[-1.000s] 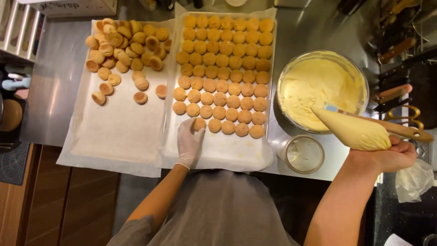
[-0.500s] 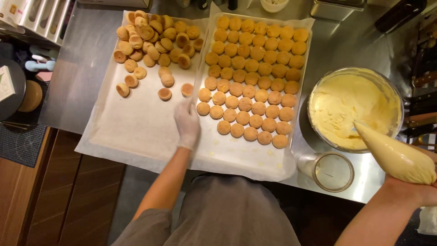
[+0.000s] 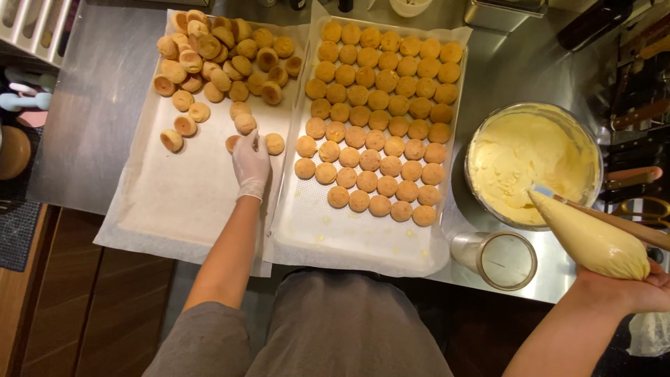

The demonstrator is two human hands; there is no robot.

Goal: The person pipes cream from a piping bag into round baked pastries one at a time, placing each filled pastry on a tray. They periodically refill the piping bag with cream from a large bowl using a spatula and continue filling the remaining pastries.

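Your left hand (image 3: pixel 250 162), in a thin glove, rests on the left paper-lined tray (image 3: pixel 174 209), fingers closed on 1 small pastry shell (image 3: pixel 234 142) just below the loose pile of shells (image 3: pixel 223 49). Your right hand (image 3: pixel 638 290) grips a full piping bag (image 3: pixel 586 237) — its tip hangs over the edge of the cream bowl (image 3: pixel 534 164). The right tray (image 3: pixel 349 237) holds shells in neat rows (image 3: pixel 380 119). All sit on the steel counter (image 3: pixel 91 105).

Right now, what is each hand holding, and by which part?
Right hand grips the cream-filled piping bag at its wide rear end. Gloved left hand touches a loose pastry shell; grip unclear.
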